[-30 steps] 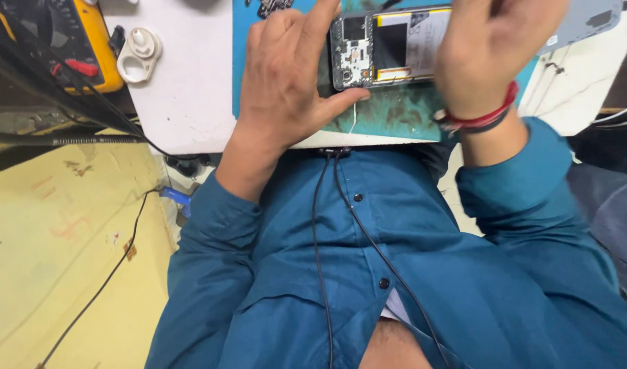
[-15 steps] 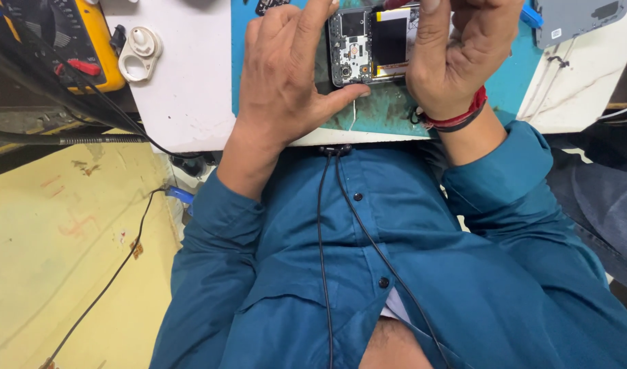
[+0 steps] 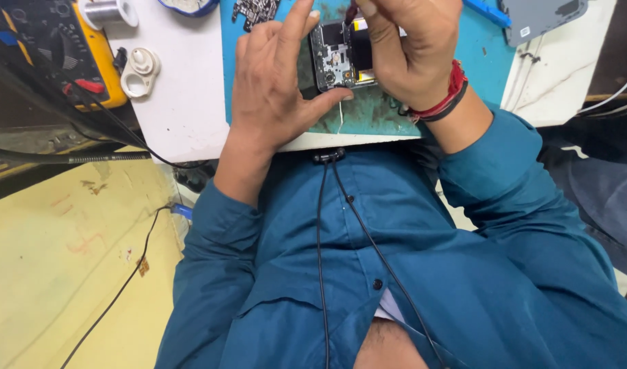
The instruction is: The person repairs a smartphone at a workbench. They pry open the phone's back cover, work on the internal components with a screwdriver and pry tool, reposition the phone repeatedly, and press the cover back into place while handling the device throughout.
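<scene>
An opened phone (image 3: 341,55) with its back cover off, circuit board and battery showing, lies over a teal work mat (image 3: 477,55) on a white table. My left hand (image 3: 272,89) steadies the phone's left end, index finger raised along its top edge and thumb under its lower corner. My right hand (image 3: 412,48), with a red thread and a dark band at the wrist, covers the phone's right half with curled fingers. A thin dark tool tip (image 3: 352,12) shows at its fingertips; how it is held is hidden.
A yellow multimeter (image 3: 67,55) with leads sits at the table's left. Beside it are a white round part (image 3: 139,72) and a solder spool (image 3: 105,10). A loose circuit board (image 3: 255,10) lies on the mat, a grey phone cover (image 3: 542,17) at the right. Earphone wires (image 3: 323,225) hang down my shirt.
My right hand slid left over the phone, now covering its right half. My left hand stays on the phone's left end. The view has shifted, so the table sits lower.
</scene>
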